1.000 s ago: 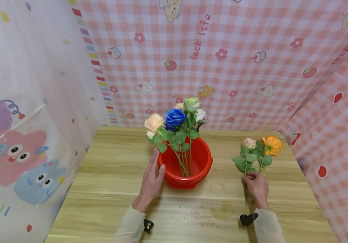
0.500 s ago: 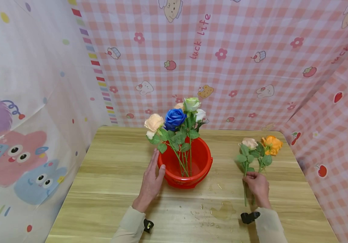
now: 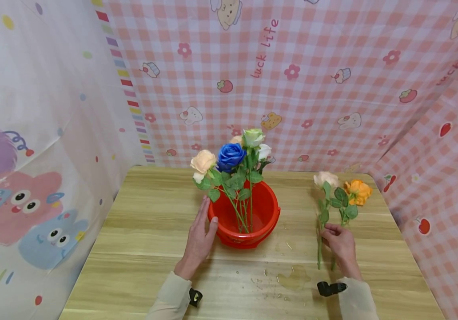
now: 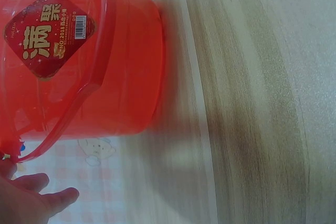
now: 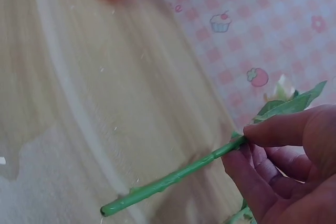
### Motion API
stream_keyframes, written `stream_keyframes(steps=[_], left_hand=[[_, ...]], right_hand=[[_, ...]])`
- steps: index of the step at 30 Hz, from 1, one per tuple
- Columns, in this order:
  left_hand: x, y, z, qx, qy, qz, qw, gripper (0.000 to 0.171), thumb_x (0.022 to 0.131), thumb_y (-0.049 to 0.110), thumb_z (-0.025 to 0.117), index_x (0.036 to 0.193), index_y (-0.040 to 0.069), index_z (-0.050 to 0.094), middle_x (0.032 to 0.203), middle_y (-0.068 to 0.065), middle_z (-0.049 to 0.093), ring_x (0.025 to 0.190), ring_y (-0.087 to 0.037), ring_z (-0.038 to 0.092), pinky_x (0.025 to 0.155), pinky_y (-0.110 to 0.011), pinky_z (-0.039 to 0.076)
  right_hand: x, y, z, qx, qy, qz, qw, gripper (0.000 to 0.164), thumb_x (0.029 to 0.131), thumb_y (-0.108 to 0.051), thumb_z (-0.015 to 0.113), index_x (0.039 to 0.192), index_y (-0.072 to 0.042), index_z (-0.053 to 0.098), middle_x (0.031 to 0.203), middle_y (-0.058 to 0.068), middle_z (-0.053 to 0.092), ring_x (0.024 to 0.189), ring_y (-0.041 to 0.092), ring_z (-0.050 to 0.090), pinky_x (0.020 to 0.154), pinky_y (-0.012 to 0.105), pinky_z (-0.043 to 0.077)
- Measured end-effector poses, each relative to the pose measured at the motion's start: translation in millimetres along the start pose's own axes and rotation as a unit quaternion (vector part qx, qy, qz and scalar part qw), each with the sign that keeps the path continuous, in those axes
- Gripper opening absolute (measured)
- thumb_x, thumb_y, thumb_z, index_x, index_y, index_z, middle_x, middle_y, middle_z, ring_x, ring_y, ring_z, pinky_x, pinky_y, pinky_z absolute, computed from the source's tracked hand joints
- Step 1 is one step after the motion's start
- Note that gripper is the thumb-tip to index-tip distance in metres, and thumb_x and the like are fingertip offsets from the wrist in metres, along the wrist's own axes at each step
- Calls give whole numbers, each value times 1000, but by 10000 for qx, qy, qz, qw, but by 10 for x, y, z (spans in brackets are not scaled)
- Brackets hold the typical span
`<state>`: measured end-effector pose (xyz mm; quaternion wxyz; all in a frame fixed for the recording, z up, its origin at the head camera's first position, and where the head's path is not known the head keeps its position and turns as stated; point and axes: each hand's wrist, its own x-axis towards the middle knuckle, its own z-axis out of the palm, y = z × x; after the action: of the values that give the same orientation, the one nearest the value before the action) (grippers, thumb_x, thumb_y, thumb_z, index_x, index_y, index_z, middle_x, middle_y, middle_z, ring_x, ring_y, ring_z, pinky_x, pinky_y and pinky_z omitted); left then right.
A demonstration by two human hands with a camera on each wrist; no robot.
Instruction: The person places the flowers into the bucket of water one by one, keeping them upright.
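Note:
Between thumb and fingers, my right hand [image 3: 340, 244] pinches the green stem [image 5: 173, 177] of a pale pink rose [image 3: 326, 179] at the right of the table. Just right of it lies an orange rose [image 3: 358, 192], its stem partly behind that hand. My left hand [image 3: 200, 240] rests with straight fingers against the left side of a red bucket [image 3: 266, 213]. Several roses stand in the bucket, leaning left and back: a blue rose [image 3: 231, 157], a peach rose [image 3: 203, 162], a pale green rose [image 3: 253, 138] and a white rose [image 3: 264, 151].
Water puddles [image 3: 294, 278] and drops lie on the wooden table [image 3: 145, 249] between the bucket and my right hand. The bucket's handle [image 4: 100, 51] hangs down its near side over a label [image 4: 50, 35]. A pink checked cloth [image 3: 292, 98] hangs behind the table.
The pale pink rose has turned in my right hand, its bloom rising toward the back while its leaves swing round. My left hand and the bucket have stayed in place.

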<state>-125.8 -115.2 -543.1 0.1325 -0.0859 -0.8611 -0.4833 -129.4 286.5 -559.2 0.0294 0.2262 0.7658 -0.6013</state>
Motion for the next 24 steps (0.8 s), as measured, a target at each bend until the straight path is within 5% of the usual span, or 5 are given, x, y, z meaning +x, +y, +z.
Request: stream_keyframes(steps=[14,24], left_hand=[[-4,-2,4,33,10,-24,10000,62,108,26,50,164,9,29,171,1,22,154,-24,27,124,-46,26],[-5,5,0,-11,-2,-36,10000,63,109,29,49,165,10,28,171,2,20,155,-24,26,125,-46,25]], right_hand=[[-149,-274,44,488,27,-211,9986,42,99,1,61,137,13,49,108,8,60,83,-1,66,77,16,58],[-250,-456,97,1098,131,-672,9916,33,98,3,65,127,11,53,102,1,64,85,2,69,80,19,59]])
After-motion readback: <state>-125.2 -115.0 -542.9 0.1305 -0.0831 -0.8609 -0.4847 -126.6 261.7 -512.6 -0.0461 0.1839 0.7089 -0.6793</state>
